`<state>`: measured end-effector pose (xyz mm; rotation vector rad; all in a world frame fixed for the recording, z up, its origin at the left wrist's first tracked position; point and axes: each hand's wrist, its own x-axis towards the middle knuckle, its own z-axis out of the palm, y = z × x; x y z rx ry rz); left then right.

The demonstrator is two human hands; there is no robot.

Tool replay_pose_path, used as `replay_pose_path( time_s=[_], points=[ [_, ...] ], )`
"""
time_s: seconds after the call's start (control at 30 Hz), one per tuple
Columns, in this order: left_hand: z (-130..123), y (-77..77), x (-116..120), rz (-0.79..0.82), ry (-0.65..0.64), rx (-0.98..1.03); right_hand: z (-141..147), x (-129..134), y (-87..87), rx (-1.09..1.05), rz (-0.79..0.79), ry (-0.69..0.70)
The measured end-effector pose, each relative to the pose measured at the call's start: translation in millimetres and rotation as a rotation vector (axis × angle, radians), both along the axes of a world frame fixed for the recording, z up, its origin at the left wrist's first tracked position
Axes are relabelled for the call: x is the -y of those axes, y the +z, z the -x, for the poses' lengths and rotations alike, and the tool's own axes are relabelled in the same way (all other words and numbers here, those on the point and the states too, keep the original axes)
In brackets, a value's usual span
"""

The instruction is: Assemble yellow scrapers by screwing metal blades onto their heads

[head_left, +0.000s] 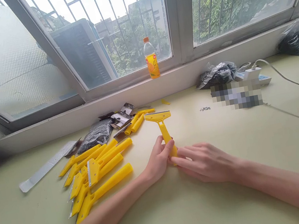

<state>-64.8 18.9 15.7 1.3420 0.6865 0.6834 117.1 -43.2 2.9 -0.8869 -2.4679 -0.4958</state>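
A yellow plastic scraper (161, 123) lies on the pale green table (183, 206), its wide head pointing away from me. My left hand (158, 159) grips the lower end of its handle between thumb and fingers. My right hand (204, 161) lies flat beside it, fingertips touching the same handle end. A pile of several more yellow scrapers (96, 171) lies to the left of my left forearm.
A black bag (95, 135) and small card packs (123, 117) sit behind the pile, a metal strip (46, 167) at far left. An orange drink bottle (151, 58) stands on the window sill. Dark bags (216, 74), a charger with cable (252, 72) and small screws (204, 109) lie at the right.
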Motion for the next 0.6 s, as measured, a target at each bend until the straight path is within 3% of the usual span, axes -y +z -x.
replay_pose_path(
  time_s=[0.6],
  points=[
    [0.6,2.5,1.0,-0.004,-0.007,-0.013,0.7,-0.1,-2.5,-0.020,0.023,-0.001]
  ],
)
